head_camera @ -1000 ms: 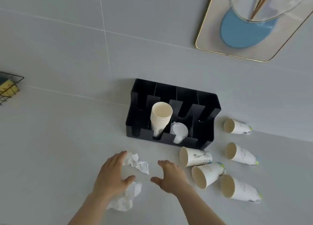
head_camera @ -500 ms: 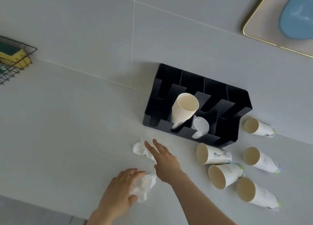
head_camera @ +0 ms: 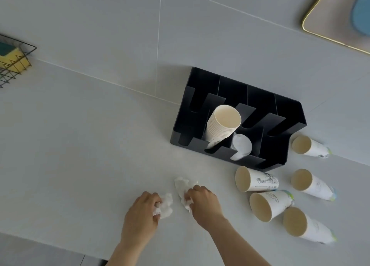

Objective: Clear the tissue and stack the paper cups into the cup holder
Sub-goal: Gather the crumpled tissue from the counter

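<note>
**Both hands are gathering the tissue; the cups wait**

The step in hand is the first one, clearing the tissue. The left hand (head_camera: 143, 211) is curled around one crumpled wad of tissue (head_camera: 167, 205), with the fingers pressed together over it, so this piece looks already gathered. The right hand (head_camera: 204, 200) has its fingers bent down and pinching a second piece of tissue (head_camera: 183, 186), which lies flat on the grey counter (head_camera: 80, 145) and sticks out toward 11 o'clock from the knuckles. The two wads are near each other but not touching.

The cup part of the task is not yet begun, in my judgement. Five loose paper cups (head_camera: 258, 180) lie on their sides at about 3 o'clock from the hands, close to each other, with their mouths turned toward the person. The black cup holder (head_camera: 236, 89) stands at 1 o'clock from the hands; one slot holds a tall stack of cups (head_camera: 224, 123), and the slot just beside it holds something white and round (perhaps lids, I cannot tell).

The next move probably asks the right hand to close fully on its tissue and lift it, then to carry both wads away. No bin is visible, so where they go is unknown. After that the hands are free for the cups.
</note>
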The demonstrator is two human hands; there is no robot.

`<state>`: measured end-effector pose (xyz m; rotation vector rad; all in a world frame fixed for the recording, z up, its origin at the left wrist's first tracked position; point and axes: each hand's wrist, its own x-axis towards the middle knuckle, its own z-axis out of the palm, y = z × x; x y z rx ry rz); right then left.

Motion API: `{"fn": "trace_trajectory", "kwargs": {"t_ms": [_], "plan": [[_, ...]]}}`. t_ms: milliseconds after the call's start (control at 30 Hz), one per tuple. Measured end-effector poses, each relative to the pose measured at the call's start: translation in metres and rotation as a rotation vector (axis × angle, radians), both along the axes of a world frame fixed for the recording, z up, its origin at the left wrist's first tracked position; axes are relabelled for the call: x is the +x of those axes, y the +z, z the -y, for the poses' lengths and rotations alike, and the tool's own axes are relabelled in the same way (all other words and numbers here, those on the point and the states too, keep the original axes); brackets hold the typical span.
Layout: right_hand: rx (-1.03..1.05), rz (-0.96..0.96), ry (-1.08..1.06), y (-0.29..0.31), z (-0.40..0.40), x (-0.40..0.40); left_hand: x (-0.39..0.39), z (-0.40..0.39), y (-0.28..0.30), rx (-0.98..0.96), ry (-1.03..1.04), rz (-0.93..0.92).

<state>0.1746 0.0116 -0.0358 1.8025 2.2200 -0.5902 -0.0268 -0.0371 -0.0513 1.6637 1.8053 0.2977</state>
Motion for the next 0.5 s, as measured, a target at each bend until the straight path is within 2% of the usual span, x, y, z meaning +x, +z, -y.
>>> {"fn": "trace_trajectory", "kwargs": {"t_ms": [100,267,500], "plan": [[-0.016,-0.065,-0.083,0.002,0.010,0.007,0.006,-0.009,0.000,0.032,0.082,0.003],[-0.141,-0.227,-0.229,-0.002,0.018,0.004,0.029,-0.020,0.001,0.053,0.083,0.068],[0.015,-0.339,-0.277,-0.005,0.021,0.013,0.050,-0.016,0.000,-0.054,-0.017,0.256]]}}
